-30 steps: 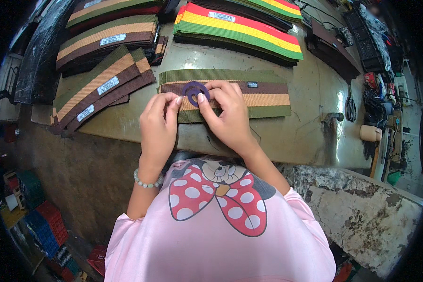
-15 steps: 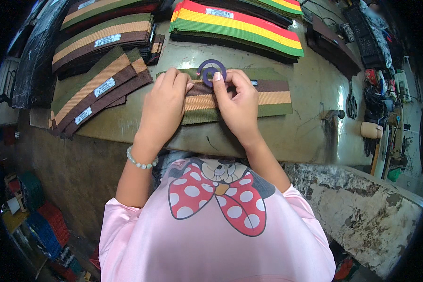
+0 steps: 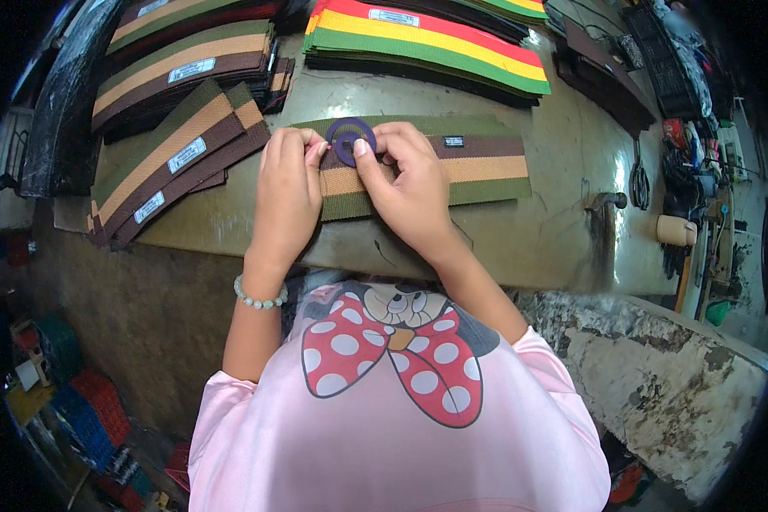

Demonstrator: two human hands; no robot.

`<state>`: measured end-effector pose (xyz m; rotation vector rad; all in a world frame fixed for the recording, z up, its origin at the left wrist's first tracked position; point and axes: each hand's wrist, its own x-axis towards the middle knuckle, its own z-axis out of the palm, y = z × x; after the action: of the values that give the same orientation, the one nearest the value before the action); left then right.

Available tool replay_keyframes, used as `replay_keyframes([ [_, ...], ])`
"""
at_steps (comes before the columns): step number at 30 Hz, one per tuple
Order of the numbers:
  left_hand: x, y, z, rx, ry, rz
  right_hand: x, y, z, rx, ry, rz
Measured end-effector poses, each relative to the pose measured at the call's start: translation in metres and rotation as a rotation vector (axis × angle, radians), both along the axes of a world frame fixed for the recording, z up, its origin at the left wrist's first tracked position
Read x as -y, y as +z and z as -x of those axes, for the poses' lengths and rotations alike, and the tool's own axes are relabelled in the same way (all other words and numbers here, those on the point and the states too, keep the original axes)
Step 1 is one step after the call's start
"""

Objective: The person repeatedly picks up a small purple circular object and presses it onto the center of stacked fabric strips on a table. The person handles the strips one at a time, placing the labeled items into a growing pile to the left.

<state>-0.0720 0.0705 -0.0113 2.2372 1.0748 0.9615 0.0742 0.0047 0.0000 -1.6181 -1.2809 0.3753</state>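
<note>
Purple ring [image 3: 351, 123], green-brown-tan striped strip [image 3: 480, 165]

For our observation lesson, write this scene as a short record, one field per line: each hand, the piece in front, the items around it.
Right hand: holds a purple ring between thumb and fingers
Left hand: fingertips at the ring's left edge; whether they grip anything is too small to tell
Left wrist: pale bead bracelet
Under the hands: olive, brown and tan striped fabric lying on the table
Left: two overlapping striped strips with white labels
Farther back: red, yellow and green stack
</note>
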Motion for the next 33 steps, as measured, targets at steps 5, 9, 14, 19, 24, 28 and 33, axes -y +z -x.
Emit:
replay_keyframes([
  [5, 0.004, 0.007, 0.0, 0.1, 0.052, 0.044, -0.001, 0.0, -0.002, 0.019, -0.001, -0.016],
  [9, 0.022, 0.015, -0.001, 0.034, 0.044, 0.027, 0.001, 0.001, -0.012, -0.176, -0.025, 0.015],
  [14, 0.026, 0.024, -0.008, -0.231, 0.069, -0.078, 0.0, 0.0, -0.022, -0.417, 0.006, 0.164],
  [19, 0.075, 0.027, -0.049, 0.159, -0.627, 0.011, 0.026, 0.013, -0.071, -0.949, 0.047, -0.104],
  [24, 0.083, 0.033, -0.056, 0.118, -0.86, 0.315, 0.103, 0.029, -0.112, -0.67, -0.136, -0.168],
  [28, 0.043, 0.047, -0.009, -0.109, -0.416, -0.007, 0.156, 0.009, -0.079, -0.448, -0.062, 0.112],
  [33, 0.037, 0.065, -0.003, -0.349, -0.357, -0.173, 0.17, -0.027, -0.049, 0.14, 0.328, 0.268],
])
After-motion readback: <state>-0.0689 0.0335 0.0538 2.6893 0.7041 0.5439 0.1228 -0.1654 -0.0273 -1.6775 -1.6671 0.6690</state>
